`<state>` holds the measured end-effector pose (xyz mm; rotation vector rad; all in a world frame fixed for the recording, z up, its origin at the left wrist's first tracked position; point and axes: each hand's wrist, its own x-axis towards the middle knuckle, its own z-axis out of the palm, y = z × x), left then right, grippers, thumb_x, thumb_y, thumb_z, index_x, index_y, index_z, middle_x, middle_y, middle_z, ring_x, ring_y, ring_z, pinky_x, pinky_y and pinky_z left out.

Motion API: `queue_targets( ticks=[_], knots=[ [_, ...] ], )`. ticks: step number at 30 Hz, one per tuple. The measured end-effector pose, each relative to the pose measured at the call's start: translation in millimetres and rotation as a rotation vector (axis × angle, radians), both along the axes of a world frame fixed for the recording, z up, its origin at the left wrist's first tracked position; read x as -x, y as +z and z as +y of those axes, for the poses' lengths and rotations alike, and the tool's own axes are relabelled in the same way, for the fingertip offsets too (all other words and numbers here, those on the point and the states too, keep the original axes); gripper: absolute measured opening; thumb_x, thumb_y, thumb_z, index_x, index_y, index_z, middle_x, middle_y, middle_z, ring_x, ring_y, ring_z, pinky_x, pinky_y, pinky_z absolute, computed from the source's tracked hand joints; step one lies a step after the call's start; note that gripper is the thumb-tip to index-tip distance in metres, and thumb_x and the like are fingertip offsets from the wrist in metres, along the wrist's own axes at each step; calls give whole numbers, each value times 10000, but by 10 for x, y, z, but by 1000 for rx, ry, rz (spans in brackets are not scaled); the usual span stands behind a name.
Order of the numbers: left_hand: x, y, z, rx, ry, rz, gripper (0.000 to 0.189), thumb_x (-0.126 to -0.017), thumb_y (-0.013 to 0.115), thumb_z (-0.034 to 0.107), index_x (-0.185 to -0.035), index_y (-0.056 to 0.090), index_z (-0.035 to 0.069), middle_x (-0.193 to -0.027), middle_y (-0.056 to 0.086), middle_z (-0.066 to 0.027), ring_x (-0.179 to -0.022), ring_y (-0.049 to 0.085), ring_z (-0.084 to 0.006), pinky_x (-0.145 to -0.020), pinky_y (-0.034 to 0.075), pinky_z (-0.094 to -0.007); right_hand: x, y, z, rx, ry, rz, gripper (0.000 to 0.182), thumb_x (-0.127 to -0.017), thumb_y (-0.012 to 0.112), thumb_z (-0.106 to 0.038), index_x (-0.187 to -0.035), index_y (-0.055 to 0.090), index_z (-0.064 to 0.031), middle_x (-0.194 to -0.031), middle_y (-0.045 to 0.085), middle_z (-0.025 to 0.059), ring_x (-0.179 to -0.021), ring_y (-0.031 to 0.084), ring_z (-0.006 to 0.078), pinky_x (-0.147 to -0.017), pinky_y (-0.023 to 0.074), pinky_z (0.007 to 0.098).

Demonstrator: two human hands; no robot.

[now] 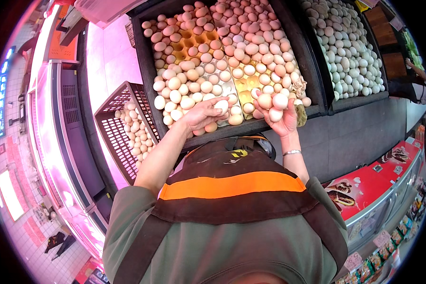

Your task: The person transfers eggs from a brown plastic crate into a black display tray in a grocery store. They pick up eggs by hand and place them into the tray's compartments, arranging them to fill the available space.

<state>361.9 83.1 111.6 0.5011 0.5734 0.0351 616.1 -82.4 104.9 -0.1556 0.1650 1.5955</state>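
Note:
Over the near edge of a dark egg bin [213,136], my left hand [206,115] holds a pale egg [221,105] between thumb and fingers. To its right, my right hand [282,119] is turned palm up and cradles several eggs [280,101]. Loose brown and pinkish eggs [187,103] lie heaped in the bin. Empty cups show in a yellow egg tray [246,84] between my hands and in an orange-yellow tray [190,42] farther back. Crumpled paper [299,86] and a greenish-brown cloth [301,115] are beside my right hand.
Left of the bin stands a brown plastic crate [114,131] holding more eggs. A second bin of pale greenish eggs [351,53] adjoins on the right. A red-topped freezer [369,177] stands at lower right, a lit display case [53,142] at left. Part of a person [413,88] shows at far right.

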Motion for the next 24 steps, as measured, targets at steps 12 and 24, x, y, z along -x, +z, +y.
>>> queue_targets(
  ticks=[12,24],
  knots=[
    [-42,165,207,-603,-237,385,486,-850,692,96,-1268,460,12,-1087,597,-127,-912,606,-129,-758,521,-249,-33,-59,30,66,12,-35,1021,-808,744,-531,-1508,204,-21,-1523,294,252,-1352,364,492,-882,575,505],
    [-511,-168,219,-1597,-264,566,497,-731,755,158,-1194,598,67,-1100,628,-159,-1016,593,-320,-877,508,-389,-81,-144,27,10,-13,19,979,-836,720,-517,-1508,209,-21,-1534,265,275,-1347,363,509,-929,548,548]
  ],
)
